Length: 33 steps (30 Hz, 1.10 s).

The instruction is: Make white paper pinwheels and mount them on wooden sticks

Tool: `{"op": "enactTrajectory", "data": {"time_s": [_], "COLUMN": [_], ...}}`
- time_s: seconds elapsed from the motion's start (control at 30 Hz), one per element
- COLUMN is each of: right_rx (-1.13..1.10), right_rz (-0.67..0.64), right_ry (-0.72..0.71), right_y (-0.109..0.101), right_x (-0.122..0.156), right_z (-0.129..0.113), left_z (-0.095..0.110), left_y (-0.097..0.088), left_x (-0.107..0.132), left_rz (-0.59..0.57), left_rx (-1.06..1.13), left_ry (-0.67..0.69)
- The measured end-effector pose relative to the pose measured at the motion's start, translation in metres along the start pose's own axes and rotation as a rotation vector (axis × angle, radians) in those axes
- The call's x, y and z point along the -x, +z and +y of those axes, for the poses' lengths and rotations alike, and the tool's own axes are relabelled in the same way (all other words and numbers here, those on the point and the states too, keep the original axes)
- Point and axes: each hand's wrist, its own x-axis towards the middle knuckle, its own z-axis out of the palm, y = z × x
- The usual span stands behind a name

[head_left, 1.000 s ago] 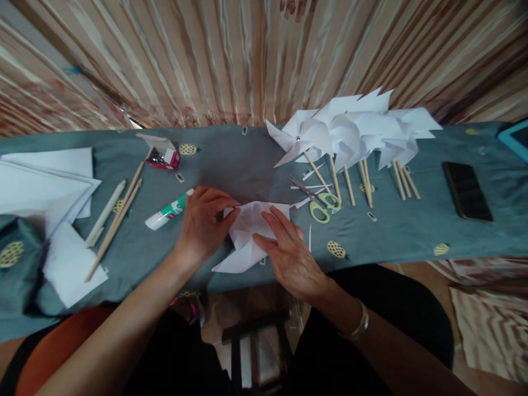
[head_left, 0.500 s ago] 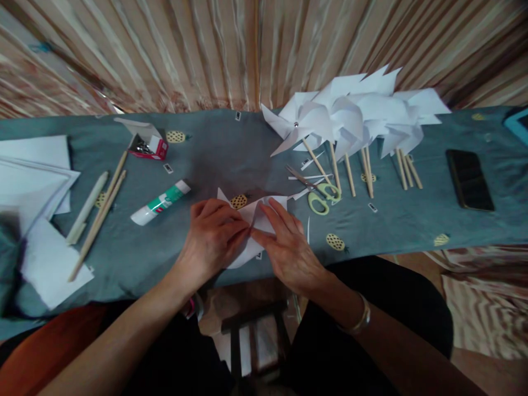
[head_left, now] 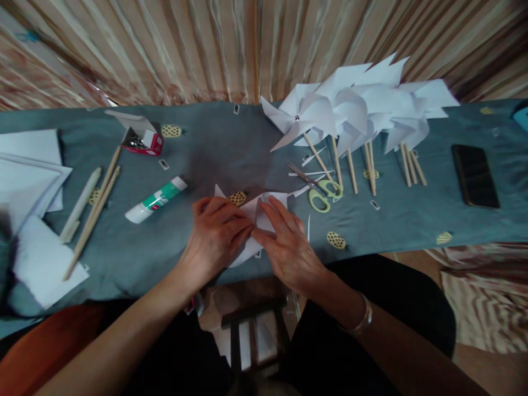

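Observation:
A white sheet of paper [head_left: 264,212], partly folded into points, lies on the teal tablecloth [head_left: 231,143] near its front edge. My left hand [head_left: 216,236] rests on the paper's left half with its fingers bent and pressing down on a fold. My right hand [head_left: 286,242] lies on the right half, fingers stretched out flat, fingertips meeting the left hand's at the middle of the sheet. Much of the paper is hidden under both hands.
A glue stick [head_left: 155,199] lies left of the hands; green-handled scissors [head_left: 319,192] lie to the right. Finished white pinwheels on wooden sticks [head_left: 355,115] are piled at the back right. A red box of pins [head_left: 142,140], loose sticks [head_left: 93,212], paper sheets [head_left: 28,176] and a phone [head_left: 474,176] also lie about.
My hands have drawn together over the paper and folded its flaps toward the middle; the sheet looks smaller and flatter. The view has tilted slightly.

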Motion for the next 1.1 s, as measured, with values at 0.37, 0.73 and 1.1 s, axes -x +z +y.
{"op": "enactTrajectory", "data": {"time_s": [0.37,0.73,1.1], "right_rx": [-0.065,-0.055,-0.051], "right_rz": [0.003,-0.001,0.055], "right_ry": [0.031,-0.004,-0.032], "right_y": [-0.0003,0.0002,-0.0022], "right_x": [0.0008,-0.0003,0.0011], "right_z": [0.0015,0.0028,0.0049], "left_z": [0.0028,0.0022,0.0006], "left_y": [-0.0013,-0.0045,-0.0025], "left_x": [0.0038,0.0033,0.0057], "left_rz": [-0.038,-0.098,-0.071], "left_rx": [0.022,0.041,0.036], "left_ry": [-0.026,-0.037,-0.010]}}
